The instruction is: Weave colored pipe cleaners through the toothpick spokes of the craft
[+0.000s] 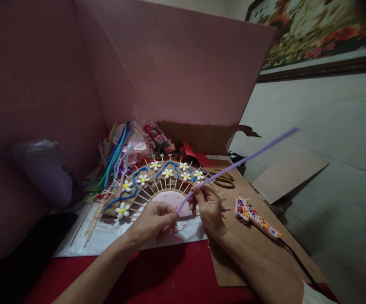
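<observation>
A long purple pipe cleaner (249,157) slants up to the right, held in both hands. My left hand (158,218) pinches its lower end, fingers closed. Higher along the stem, my right hand (208,207) grips it between thumb and fingers. Just behind the hands lies a fan-shaped craft (151,180) wound with twine, with thin wooden sticks radiating from it. White flowers with yellow centres (167,173) and wavy blue strips (135,190) decorate the twine band. At its base a pale pink half-circle with dots (164,197) is partly hidden by my hands.
A flower-patterned glue gun (257,217) with a black cord lies on brown cardboard (233,257) at right. Scissors (222,179) rest behind it. Bundled pipe cleaners (115,156) and pink scraps (137,141) are piled at back left. Pink panels (183,63) wall the back and left.
</observation>
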### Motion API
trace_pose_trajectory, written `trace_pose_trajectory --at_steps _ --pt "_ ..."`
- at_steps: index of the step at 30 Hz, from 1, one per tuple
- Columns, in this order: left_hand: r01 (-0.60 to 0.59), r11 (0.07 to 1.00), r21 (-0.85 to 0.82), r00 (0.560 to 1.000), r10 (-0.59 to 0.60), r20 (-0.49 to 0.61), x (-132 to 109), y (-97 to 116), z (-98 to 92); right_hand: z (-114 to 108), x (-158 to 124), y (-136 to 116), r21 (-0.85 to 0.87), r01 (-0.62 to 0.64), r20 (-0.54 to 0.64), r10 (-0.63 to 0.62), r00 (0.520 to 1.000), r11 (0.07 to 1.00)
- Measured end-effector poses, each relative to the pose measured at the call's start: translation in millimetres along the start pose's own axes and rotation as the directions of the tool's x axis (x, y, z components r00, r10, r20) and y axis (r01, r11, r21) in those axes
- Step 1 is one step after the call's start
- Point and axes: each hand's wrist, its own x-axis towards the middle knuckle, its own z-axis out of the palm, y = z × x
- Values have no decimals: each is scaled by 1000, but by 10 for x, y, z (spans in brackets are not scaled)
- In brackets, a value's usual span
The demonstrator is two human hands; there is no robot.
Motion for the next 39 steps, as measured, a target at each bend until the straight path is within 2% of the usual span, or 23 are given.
trace_pose_trajectory --at_steps 3,5,7,10,12,16,20,23,26,28,31,35,39 --pt "-11 999 30 999 12 -52 17 -63 -1 4 -45 0 -15 -31 134 33 990 999" --pt "-37 997 68 997 42 -71 26 -104 -6 6 -84 8 -81 -35 258 55 965 996" --pt "-80 989 125 991 92 -96 28 -135 -13 6 -118 19 -179 7 325 53 944 984" --pt "-158 947 279 968 204 -146 26 -162 -29 0 -144 18 -291 104 351 4 936 951" --pt "-204 888 413 941 293 -166 25 -173 -47 -4 -146 -4 -345 177 380 -35 924 922" --pt "-265 714 648 868 470 -161 21 -205 -80 12 -143 -81 -433 286 438 -78 896 855" --pt "-262 551 792 792 592 -149 10 -261 -62 43 -164 -122 -463 294 423 -83 902 836" --pt "-251 545 800 754 628 -191 0 -282 -5 60 -204 -109 -446 274 429 -64 901 852" --pt "-261 621 739 729 629 -271 -4 -258 68 76 -242 -89 -421 228 401 -45 915 878" --pt "-283 702 654 745 590 -311 -6 -226 108 81 -251 -82 -411 178 340 -31 940 894" --pt "-338 801 494 794 525 -306 -14 -187 131 70 -236 -83 -340 44 261 49 964 939" --pt "-387 843 373 838 491 -240 -42 -159 95 38 -188 -96 -143 -141 333 182 925 980" --pt "-352 901 252 893 404 -199 -61 -129 44 39 -163 -118 -65 -181 361 192 913 981"
